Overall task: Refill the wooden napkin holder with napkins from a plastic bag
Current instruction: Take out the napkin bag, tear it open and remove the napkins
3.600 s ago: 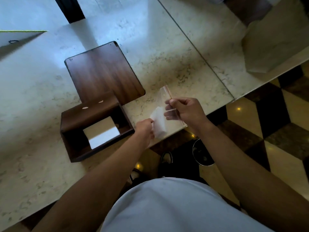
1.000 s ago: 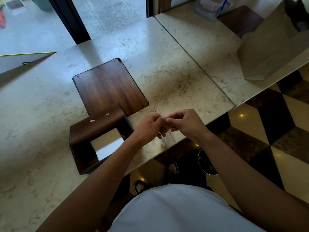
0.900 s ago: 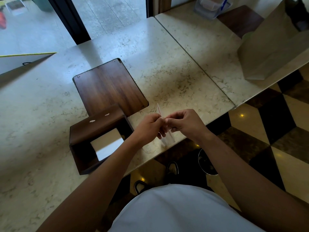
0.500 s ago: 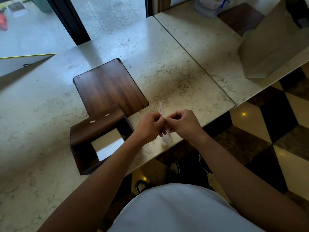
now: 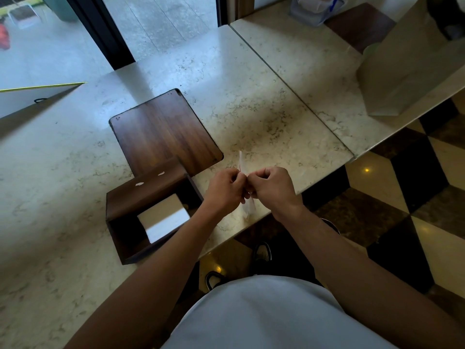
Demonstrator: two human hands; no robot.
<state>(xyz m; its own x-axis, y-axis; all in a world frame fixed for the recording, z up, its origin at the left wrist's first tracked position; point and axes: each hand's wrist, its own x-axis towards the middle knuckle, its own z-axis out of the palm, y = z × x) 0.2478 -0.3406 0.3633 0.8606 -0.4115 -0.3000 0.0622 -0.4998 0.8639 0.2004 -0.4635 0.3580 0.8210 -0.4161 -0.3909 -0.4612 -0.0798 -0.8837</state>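
While both fists meet over the table edge [image 5: 314,172], head view: left hand [image 5: 225,191] and right hand [image 5: 271,188] are each curled tight, pinching the plastic bag [image 5: 249,206] between them, probably to work its mouth open. Bag hangs edge-on, long axis running near-to-far. Wooden napkin holder [image 5: 148,195] sits just left, open top up, white stack inside, lid [image 5: 163,129] lying flat behind it.

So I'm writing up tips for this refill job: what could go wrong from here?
Both hands, left hand and right hand, pinch the thin plastic bag right at the table edge, so anything slipping out may fall to the floor. A hard tug could tear it. The napkin holder also sits near that edge, open, its lid off.
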